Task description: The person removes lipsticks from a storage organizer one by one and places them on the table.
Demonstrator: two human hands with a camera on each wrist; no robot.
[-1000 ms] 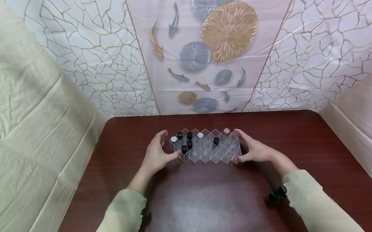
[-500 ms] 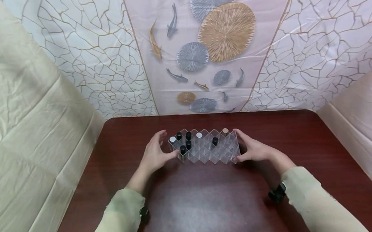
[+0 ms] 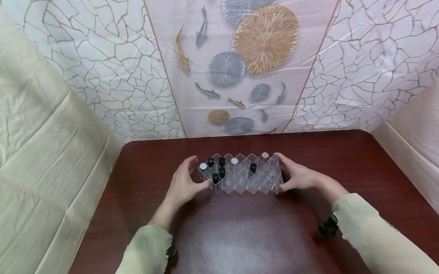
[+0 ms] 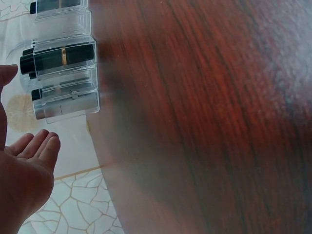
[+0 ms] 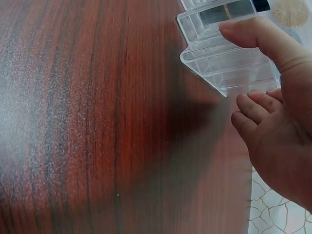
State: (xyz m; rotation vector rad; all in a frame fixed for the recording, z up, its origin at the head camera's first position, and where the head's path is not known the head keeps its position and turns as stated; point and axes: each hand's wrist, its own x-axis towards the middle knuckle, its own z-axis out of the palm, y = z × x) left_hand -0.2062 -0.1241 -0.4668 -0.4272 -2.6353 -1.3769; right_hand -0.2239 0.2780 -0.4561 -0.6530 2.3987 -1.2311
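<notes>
A: How are the two hands of the person?

B: Both are open. The left hand (image 3: 181, 184) makes a wide curve around the left end of a long, clear plastic holder with diamond-shaped compartments (image 3: 240, 182). Its thumb is near the front left corner, and in the left wrist view a gap is seen between its fingers and the end wall.

A: And the right one?

B: The right hand (image 3: 301, 177) is opened in a similar way around the right end. Its thumb is at the front right corner and a finger is at the back right corner. Whether they touch the plastic, I cannot tell with certainty.

A: Where does the holder stand?

B: It stands upright on the dark red-brown wooden table (image 3: 228, 236), near the far edge and about midway between the side edges. Its long side runs along that far edge.

A: What is inside it?

B: Eight tubes with caps. Four black-capped tubes (image 3: 222, 172) are grouped towards the left end, beside a white-topped tube (image 3: 203, 166) at the left edge. Another white-topped tube (image 3: 234, 161) is by the back edge, near the middle. One single black-capped tube (image 3: 253, 167) stands right of the middle, and a beige-capped tube (image 3: 265, 156) is close to the back right corner.
</notes>
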